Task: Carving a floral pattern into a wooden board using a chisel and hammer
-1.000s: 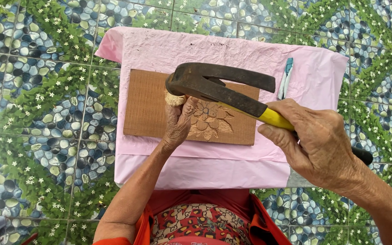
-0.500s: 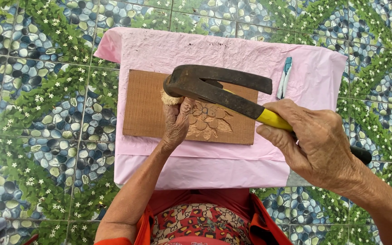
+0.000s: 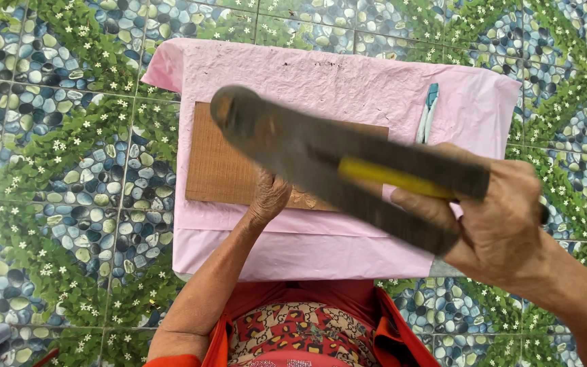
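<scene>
The right hand [image 3: 494,221] was clenched around a hammer [image 3: 321,153], raised and blurred, while the left hand [image 3: 268,197] lay pressed on the wooden board [image 3: 222,166], steadying it.

Tiled floor [image 3: 62,177] printed with blue-grey pebbles, green leaves and small white flowers; even daylight; grout lines cross it.

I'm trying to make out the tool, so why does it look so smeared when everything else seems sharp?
In the head view, the hammer is streaked by motion blur, its dark head and yellow handle doubled, as is part of the right hand. The left hand, wooden board, pink paper and tiled floor are crisp, under soft, even light without glare.
</scene>
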